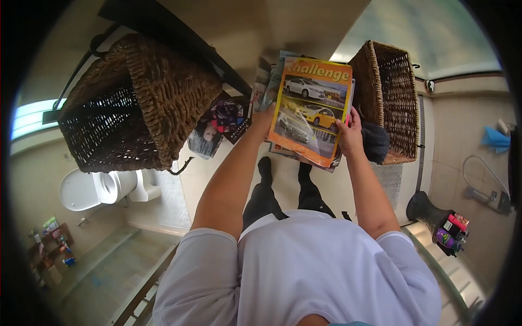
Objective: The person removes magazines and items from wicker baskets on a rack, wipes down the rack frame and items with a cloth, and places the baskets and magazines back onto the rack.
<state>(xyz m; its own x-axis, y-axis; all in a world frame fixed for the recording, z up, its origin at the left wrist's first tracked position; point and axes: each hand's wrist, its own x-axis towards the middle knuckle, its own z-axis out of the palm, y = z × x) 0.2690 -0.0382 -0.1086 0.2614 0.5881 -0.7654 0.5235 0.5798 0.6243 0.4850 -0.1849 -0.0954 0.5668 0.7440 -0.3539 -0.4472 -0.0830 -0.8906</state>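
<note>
A stack of magazines is held between my two hands in front of me. The top one (312, 108) has an orange and yellow cover with cars and the word "Challenge". My left hand (263, 120) grips the stack's left side, its fingers partly hidden beneath the edge. On the right edge, my right hand (350, 133) holds on with the thumb over the cover. More magazines (220, 122) lie to the left of the stack, beside a large wicker basket (157, 98). Another wicker basket (375, 81) stands to the right, with a dark cloth item (375, 142) near it.
A white toilet (109, 187) is at the left, with a cluttered shelf (51, 244) below it. At the right are a dark stand (429, 209) with colourful items, a shower hose (481, 160) and a blue cloth (496, 139). A dark bar (179, 35) crosses the upper left.
</note>
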